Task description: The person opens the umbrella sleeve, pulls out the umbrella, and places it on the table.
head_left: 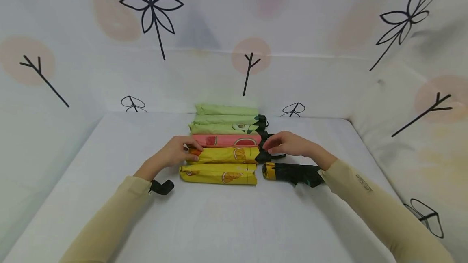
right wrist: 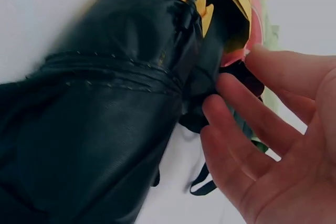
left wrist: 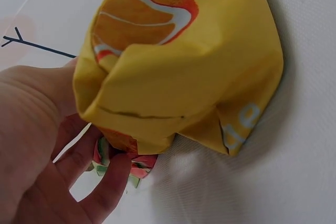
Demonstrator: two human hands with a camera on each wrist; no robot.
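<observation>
A: Where is the back yellow bundle?

B: It is laid flat on the white bench, in the middle of a row. It is set between the pink bundle and the front yellow bundle. Orange slices are printed on both yellow ones.

A: What is held by the left grip?

B: The left end of the back yellow bundle is pinched there, with the thumb on one side and a finger on the other. In the left wrist view, the thumb tip is hidden by the front yellow bundle.

A: And the right grip?

B: Nothing is seen to be squeezed by it. Its fingers are softly bent, and a gap is left between them and the thumb. It is held right by the dark end of the back yellow bundle. Whether that end is touched cannot be told.

A: What else can be seen?

B: Light green bundles are lined up behind the pink one. Watermelon is printed on the pink one. A dark bundle with a yellow edge is laid to the right of the front yellow bundle, near the right sleeve.
</observation>
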